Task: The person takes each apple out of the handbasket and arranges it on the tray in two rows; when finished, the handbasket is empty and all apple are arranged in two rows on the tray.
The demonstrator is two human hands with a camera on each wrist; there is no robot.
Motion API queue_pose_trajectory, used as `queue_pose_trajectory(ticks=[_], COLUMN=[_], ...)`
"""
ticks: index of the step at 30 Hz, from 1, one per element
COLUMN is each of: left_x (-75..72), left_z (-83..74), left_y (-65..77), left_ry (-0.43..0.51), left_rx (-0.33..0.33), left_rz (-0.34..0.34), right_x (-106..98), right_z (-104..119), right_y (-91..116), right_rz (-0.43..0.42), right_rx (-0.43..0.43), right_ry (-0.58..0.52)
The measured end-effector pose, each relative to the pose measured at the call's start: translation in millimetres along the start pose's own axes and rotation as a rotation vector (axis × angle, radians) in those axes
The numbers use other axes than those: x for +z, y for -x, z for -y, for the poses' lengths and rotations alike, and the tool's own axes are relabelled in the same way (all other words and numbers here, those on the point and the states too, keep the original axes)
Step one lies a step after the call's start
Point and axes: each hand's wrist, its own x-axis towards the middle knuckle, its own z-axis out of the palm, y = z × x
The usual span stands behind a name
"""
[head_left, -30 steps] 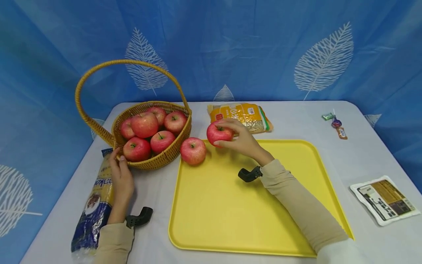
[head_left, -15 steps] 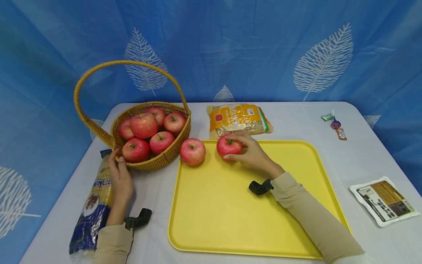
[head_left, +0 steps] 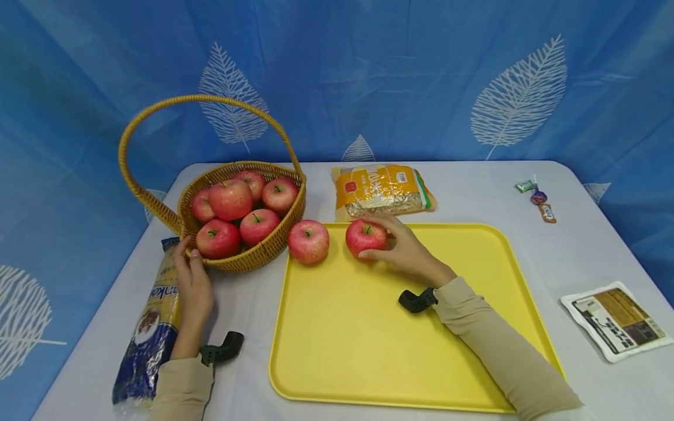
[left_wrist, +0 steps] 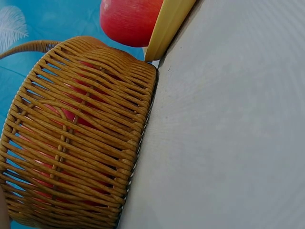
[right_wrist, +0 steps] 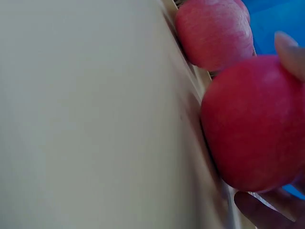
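My right hand point(head_left: 406, 250) holds a red apple point(head_left: 364, 238) near the top edge of the yellow tray point(head_left: 400, 345), with finger and thumb on either side of it. The right wrist view shows this apple point(right_wrist: 257, 124) up close, low over the tray. A second apple point(head_left: 308, 241) sits at the tray's top left corner. My left hand point(head_left: 195, 292) touches the near left end of a wicker basket point(head_left: 253, 257), fingers fairly straight. Several apples point(head_left: 230, 200) are piled in the basket. Most of the left hand is out of the left wrist view, where the basket wall point(left_wrist: 76, 138) fills the left side.
Behind the tray lies an orange bag of grain point(head_left: 384, 190). A long blue and gold packet point(head_left: 150, 333) lies beside the left forearm. To the right are a few small wrapped candies point(head_left: 538, 197) and a flat white packet point(head_left: 615, 320). The basket's tall handle point(head_left: 202, 98) arches upward.
My right hand has brought its apple from in front of the grain bag down and slightly right onto the tray's upper part, holding it there since half a second ago. The left hand stays put.
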Motion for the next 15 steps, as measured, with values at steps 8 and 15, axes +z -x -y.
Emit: queue_pose_trajectory(ticks=[8, 15], left_x=[-0.3, -0.3], left_z=[1.0, 1.8], left_y=[0.6, -0.2], left_ry=[0.005, 0.011], left_rx=[0.007, 0.013], left_rz=[0.005, 0.006], right_x=[-0.4, 0.4], right_z=[-3.8, -4.6], right_y=[1.2, 2.0], right_rz=[0.036, 0.021], right_rx=[0.015, 0.006], right_ry=[0.042, 0.01])
